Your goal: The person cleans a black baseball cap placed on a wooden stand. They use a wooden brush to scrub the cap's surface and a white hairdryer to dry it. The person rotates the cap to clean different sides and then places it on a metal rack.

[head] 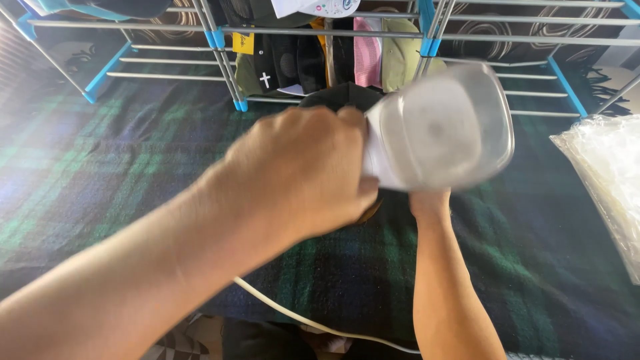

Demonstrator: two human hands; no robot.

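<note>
My left hand reaches in from the lower left and is closed around the white handle of a hand-held steamer with a clear, blurred water tank. My right forearm rises from the bottom edge. Only the wrist end of my right hand shows, because the rest is hidden behind the steamer. A dark cap peeks out just above my left hand and behind the steamer. I cannot tell whether my right hand touches it. A white cord trails below my arms toward the bottom edge.
A dark green and blue tartan blanket covers the surface. At the back stands a metal tube rack with blue joints, and several caps in black, pink and olive hang in it. A pile of clear plastic bags lies at the right edge.
</note>
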